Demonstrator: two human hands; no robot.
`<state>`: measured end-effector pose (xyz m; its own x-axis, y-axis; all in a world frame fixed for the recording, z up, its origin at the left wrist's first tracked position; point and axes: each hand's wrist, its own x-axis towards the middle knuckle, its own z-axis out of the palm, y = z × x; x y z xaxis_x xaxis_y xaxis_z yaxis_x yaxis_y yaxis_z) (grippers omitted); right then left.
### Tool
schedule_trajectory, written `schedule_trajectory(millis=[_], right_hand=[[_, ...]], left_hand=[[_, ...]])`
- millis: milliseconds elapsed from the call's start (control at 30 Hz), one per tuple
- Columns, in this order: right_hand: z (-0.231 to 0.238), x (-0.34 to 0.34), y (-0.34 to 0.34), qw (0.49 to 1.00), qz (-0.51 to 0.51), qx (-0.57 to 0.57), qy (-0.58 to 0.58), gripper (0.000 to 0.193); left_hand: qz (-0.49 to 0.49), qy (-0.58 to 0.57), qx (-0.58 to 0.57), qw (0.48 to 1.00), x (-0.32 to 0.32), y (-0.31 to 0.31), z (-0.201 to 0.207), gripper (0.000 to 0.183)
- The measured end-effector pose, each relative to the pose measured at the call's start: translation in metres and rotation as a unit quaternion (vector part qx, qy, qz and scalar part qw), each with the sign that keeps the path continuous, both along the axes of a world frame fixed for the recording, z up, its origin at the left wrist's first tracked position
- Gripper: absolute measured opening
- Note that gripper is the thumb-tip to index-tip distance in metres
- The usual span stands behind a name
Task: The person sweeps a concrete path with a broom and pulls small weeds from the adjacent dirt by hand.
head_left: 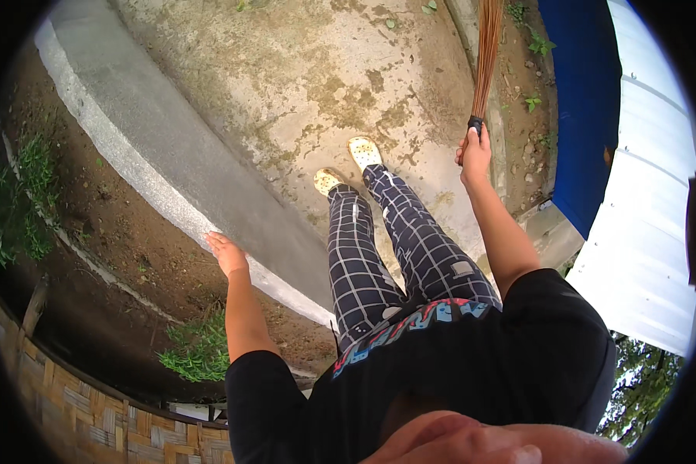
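We hold the broom [486, 58] in our right hand [474, 153], fist shut round its black-bound neck, bristles up, near the concrete slab's [317, 85] right edge. Left hand [226, 251] w/ flat fingers, nothing in it, hangs over the grey kerb [155, 147].

Black tee [472, 363], checked dark trousers [394, 240], pale clogs [363, 151].

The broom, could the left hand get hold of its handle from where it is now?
Probably not without a move: the left hand hangs open out at the person's left side, the legs lie between, and the right hand covers the broom handle.
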<state>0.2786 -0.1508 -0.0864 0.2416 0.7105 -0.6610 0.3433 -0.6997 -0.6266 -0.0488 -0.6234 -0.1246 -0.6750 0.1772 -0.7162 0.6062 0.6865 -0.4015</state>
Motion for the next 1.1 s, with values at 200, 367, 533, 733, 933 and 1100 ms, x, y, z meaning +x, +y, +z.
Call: schedule_trajectory(millis=[200, 367, 533, 733, 933, 1100], right_hand=[[-0.079, 0.131, -0.094, 0.839, -0.485, -0.243, -0.026, 0.008], [-0.086, -0.067, -0.087, 0.945, -0.068, -0.273, 0.168, 0.014], [-0.042, -0.182, -0.016, 0.941, 0.18, -0.07, 0.276, 0.053], [-0.01, -0.072, -0.043, 0.976, -0.141, -0.081, 0.147, 0.045], [-0.076, 0.04, -0.047, 0.865, -0.462, -0.195, 0.008, 0.01], [-0.089, -0.169, 0.032, 0.95, -0.072, -0.225, 0.204, 0.027]], left_hand=[[-0.018, -0.048, -0.062, 0.997, -0.004, 0.009, 0.01, 0.122], [-0.005, -0.103, -0.141, 0.985, -0.017, 0.018, 0.021, 0.128], [-0.013, -0.16, -0.154, 0.975, -0.046, 0.043, 0.021, 0.113], [0.039, -0.138, 0.086, 0.986, -0.047, 0.087, 0.048, 0.045], [0.107, -0.16, 0.229, 0.954, -0.045, 0.151, 0.068, 0.048], [0.201, -0.188, 0.345, 0.897, -0.045, 0.2, 0.044, 0.055]])
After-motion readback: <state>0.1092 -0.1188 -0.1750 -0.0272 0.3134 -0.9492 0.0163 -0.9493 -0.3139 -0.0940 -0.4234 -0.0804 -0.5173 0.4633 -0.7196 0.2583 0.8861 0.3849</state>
